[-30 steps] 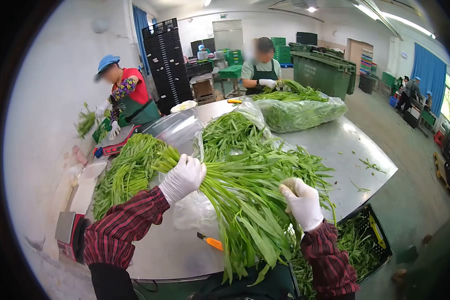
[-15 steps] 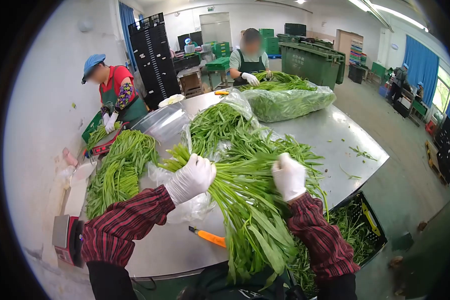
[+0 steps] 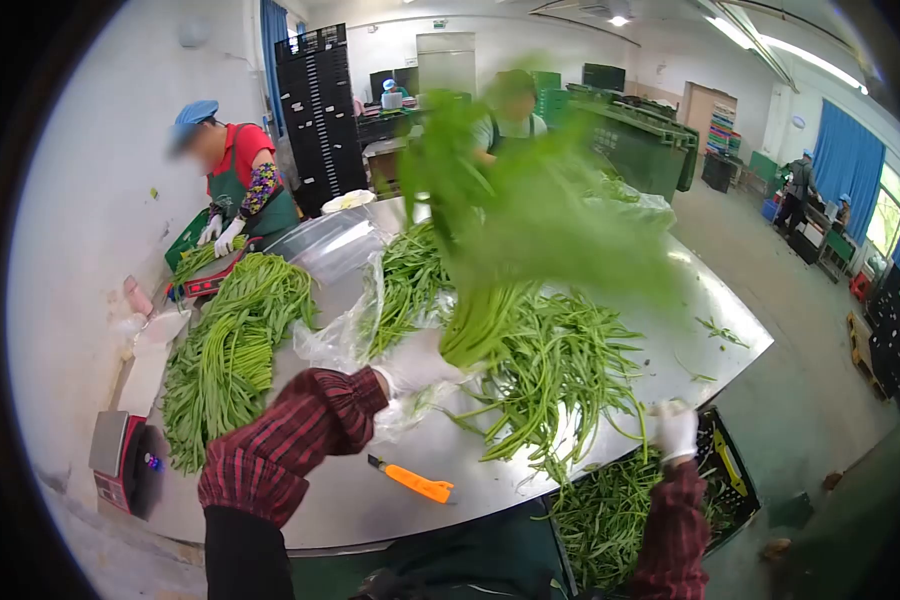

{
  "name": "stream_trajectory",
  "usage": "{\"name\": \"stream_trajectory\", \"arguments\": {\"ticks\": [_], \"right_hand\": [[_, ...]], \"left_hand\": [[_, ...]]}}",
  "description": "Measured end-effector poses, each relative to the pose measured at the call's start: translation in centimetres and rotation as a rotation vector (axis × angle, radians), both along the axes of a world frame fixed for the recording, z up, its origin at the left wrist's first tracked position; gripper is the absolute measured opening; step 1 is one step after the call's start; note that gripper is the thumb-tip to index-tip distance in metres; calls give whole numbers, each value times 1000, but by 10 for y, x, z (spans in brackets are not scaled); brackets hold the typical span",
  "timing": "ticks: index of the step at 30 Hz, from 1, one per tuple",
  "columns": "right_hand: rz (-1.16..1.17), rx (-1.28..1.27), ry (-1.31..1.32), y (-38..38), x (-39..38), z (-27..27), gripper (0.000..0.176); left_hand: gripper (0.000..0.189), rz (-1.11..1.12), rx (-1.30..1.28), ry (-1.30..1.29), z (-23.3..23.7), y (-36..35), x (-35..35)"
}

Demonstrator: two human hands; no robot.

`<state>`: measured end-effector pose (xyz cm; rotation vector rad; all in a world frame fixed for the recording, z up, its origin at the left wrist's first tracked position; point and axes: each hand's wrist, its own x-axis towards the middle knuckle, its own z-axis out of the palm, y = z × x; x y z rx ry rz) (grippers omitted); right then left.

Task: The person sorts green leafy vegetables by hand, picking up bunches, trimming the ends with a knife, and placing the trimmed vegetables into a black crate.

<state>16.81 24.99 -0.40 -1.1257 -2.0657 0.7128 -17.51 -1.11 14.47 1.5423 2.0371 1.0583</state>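
Note:
My left hand point(image 3: 417, 365), in a white glove, grips a bunch of leafy greens point(image 3: 485, 318) by the stems. The bunch points up and away over the table, its leaves smeared by motion. My right hand point(image 3: 674, 430), gloved too, is over the edge of a black crate point(image 3: 610, 520) of loose leaves; blur hides whether its fingers hold anything. Between my hands, a loose pile of greens point(image 3: 570, 375) lies on the metal table point(image 3: 370, 505). An orange-handled knife point(image 3: 418, 484) rests near the table's front edge.
More greens point(image 3: 232, 345) lie at the left, past a small scale point(image 3: 120, 460). A clear plastic bag point(image 3: 345, 335) lies mid-table. One co-worker point(image 3: 240, 170) handles greens at a red scale at the back left; another stands across the table, partly hidden. A green bin point(image 3: 645, 150) stands behind.
The bunch has swung from hanging toward me to pointing up and away, still in my left hand. My right hand has left it and moved right and down to the crate.

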Motion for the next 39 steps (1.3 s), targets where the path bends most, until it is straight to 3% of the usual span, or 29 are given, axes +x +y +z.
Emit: {"name": "stream_trajectory", "arguments": {"ticks": [1,3,5,9,10,11,13,17,24,27,31,33,34,37,39], "right_hand": [[130,-69,5,-13,-9,-8,26],[231,-344,176,-72,-34,34,30],[416,-596,401,-113,-49,66,41],[611,-807,625,-144,-67,60,53],[549,-809,648,-148,-72,45,50],[551,-902,671,-152,-71,45,42],[591,-956,645,-150,-63,26,30],[558,-929,698,-155,-56,12,21],[557,-1124,775,-155,-42,-5,15],[521,-1136,702,-158,-37,-7,16],[331,-927,504,-168,-35,-10,18],[-33,348,-115,-163,-30,-23,17],[-104,244,-42,-159,-26,-27,18],[-200,-549,248,-159,-6,-13,24],[-147,-585,249,-164,2,-8,33]], "left_hand": [[27,-72,17,-334,-3,9,15],[20,-192,-26,-923,-11,24,42],[23,-270,12,-1187,-27,33,65],[25,-276,-79,-1643,-96,35,101],[26,-228,-35,-1701,-113,33,114],[26,-379,-45,-1745,-114,26,125],[26,-423,-16,-1832,-133,23,139],[26,-379,-17,-1762,-147,14,151],[25,-436,-19,-1703,-155,6,160],[25,-448,-30,-1701,-159,4,162],[28,-343,-92,-1650,-162,2,165],[29,-322,-87,-1631,-160,1,166],[30,-303,-84,-1607,-159,0,166],[31,-330,-74,-1546,-165,1,165],[31,-342,-57,-1548,-164,1,166]]}}
